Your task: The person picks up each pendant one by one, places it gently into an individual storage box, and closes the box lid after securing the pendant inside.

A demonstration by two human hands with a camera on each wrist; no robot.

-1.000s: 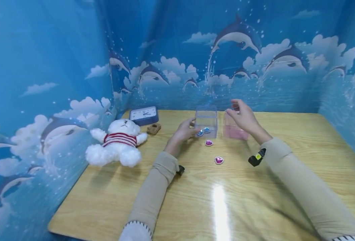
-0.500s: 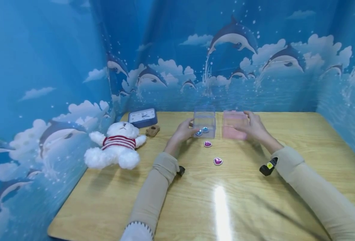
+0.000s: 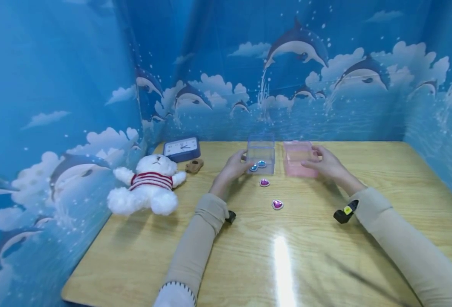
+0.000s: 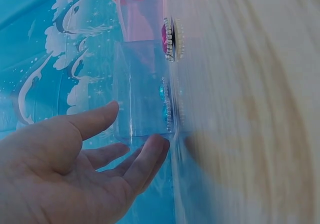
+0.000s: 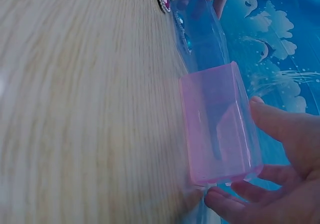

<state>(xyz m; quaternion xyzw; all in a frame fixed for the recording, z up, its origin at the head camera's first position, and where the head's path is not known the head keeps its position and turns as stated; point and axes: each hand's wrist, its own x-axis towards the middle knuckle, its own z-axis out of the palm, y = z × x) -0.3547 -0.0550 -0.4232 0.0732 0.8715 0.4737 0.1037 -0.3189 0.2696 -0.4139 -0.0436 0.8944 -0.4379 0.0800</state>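
My left hand (image 3: 233,166) rests at the left side of a clear bluish plastic box (image 3: 265,154). Two blue gems (image 3: 262,163) with beaded rims lie inside. In the left wrist view, the fingers (image 4: 142,164) are loosely extended by the box's end wall. My right hand (image 3: 327,164) is at the right side of a pink see-through box (image 3: 296,167), its thumb near the front and its fingers along the side. The right wrist view has that thumb (image 5: 270,118) by the box's edge. Two pink heart gems, one nearer (image 3: 277,204) and one farther (image 3: 264,183), lie on the table.
A white plush bear (image 3: 151,187) in a striped sweater lies at the left of the wooden table (image 3: 249,256). Behind it are a blue clock (image 3: 181,149) and a small brown object (image 3: 194,166). A dolphin-print curtain (image 3: 226,64) closes off the back and sides.
My right hand has come down from above the pink box to its right side, with the fingers spreading along it. The left hand has stayed by the clear box.
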